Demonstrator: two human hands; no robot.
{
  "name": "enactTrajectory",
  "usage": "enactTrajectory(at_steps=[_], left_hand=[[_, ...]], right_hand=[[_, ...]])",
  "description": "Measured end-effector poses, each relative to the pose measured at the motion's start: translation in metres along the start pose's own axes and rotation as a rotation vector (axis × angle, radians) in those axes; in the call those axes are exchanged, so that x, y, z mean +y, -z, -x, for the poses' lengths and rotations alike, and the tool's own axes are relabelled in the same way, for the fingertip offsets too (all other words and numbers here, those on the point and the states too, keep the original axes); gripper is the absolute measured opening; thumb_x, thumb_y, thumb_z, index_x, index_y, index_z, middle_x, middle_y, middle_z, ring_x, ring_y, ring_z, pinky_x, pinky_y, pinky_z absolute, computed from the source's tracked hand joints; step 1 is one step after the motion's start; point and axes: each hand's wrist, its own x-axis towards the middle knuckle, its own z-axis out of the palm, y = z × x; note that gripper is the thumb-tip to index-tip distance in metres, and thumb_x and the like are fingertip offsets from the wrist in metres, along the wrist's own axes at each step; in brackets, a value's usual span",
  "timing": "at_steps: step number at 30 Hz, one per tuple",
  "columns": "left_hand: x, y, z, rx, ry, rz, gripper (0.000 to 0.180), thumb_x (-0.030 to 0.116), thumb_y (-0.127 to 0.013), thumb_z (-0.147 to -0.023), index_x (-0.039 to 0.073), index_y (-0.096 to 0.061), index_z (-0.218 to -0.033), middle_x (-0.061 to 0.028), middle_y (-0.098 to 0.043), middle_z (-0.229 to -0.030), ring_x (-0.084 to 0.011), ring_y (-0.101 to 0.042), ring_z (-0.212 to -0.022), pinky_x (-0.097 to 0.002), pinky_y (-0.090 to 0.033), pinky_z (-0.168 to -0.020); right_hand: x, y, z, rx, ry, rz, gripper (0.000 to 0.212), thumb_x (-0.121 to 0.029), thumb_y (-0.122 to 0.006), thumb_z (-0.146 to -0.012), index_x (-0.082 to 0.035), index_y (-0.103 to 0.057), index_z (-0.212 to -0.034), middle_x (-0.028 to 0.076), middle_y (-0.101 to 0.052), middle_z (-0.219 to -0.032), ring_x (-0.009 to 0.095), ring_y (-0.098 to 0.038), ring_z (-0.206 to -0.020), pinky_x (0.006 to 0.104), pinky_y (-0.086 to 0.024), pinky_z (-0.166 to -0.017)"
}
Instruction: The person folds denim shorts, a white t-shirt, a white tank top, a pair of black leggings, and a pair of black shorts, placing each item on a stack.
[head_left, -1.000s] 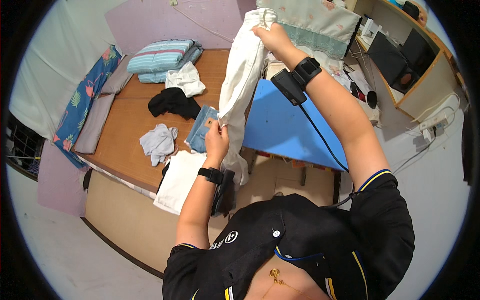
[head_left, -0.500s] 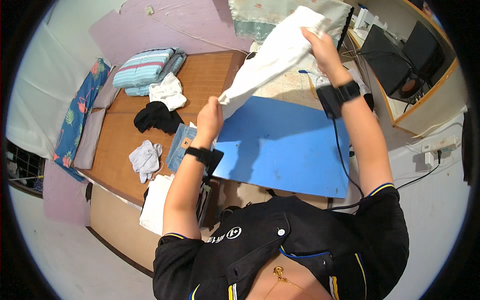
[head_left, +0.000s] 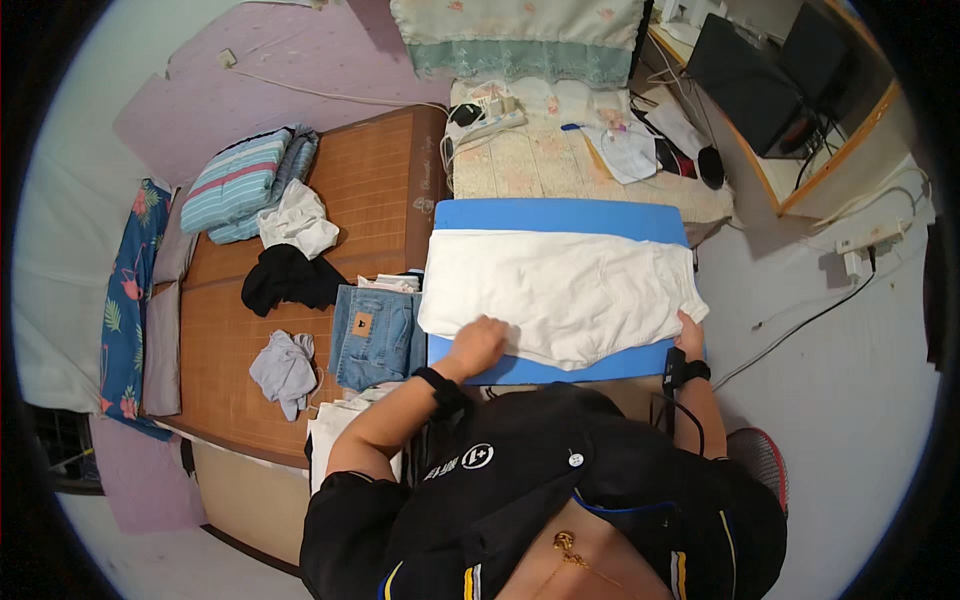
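Observation:
White trousers (head_left: 560, 285), folded lengthwise, lie flat across the blue table (head_left: 560, 215), their gathered waistband towards the right end. My left hand (head_left: 482, 345) is at the near edge of the cloth, left of its middle, fingers curled and closed on the fabric. At the near right corner, my right hand (head_left: 690, 335) pinches the waistband end between thumb and fingers. Soft wrinkles run across the right half of the trousers.
Left of the table, folded jeans (head_left: 385, 345), a black garment (head_left: 292, 280), a grey garment (head_left: 285, 373) and a white one (head_left: 298, 220) lie on the brown bed mat (head_left: 215, 300). Folded white clothes (head_left: 325, 440) are nearer me. A power strip (head_left: 490, 122) sits beyond the table.
The white trousers, held up in the air between both hands before, now lie spread on the blue table. Both hands have come down towards me, and the view has shifted.

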Motion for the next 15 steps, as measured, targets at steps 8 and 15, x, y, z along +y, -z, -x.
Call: enactTrajectory(at_steps=[8, 15], left_hand=[[-0.072, 0.02, 0.026, 0.058, 0.215, -0.075, 0.035, 0.017, -0.061, -0.073, 0.005, -0.051, -0.105, -0.0174, -0.049, -0.109, -0.0351, -0.044, -0.104, -0.0406, -0.039, -0.086], [-0.059, 0.022, 0.034, -0.123, 0.19, -0.281, 0.059, 0.037, -0.063, -0.071, 0.006, -0.044, -0.117, -0.017, -0.038, -0.126, -0.0373, -0.032, -0.119, -0.0447, -0.028, -0.097]], right_hand=[[-0.015, -0.005, 0.009, -0.036, -0.191, 0.26, 0.045, -0.009, -0.06, -0.074, 0.005, -0.048, -0.114, 0.011, -0.057, -0.102, 0.022, -0.057, -0.083, 0.0314, -0.045, -0.071], [-0.018, 0.018, -0.025, 0.194, 0.102, 0.601, 0.037, -0.014, -0.062, -0.067, 0.008, -0.058, -0.096, 0.016, -0.062, -0.092, 0.025, -0.059, -0.083, 0.0323, -0.045, -0.073]])
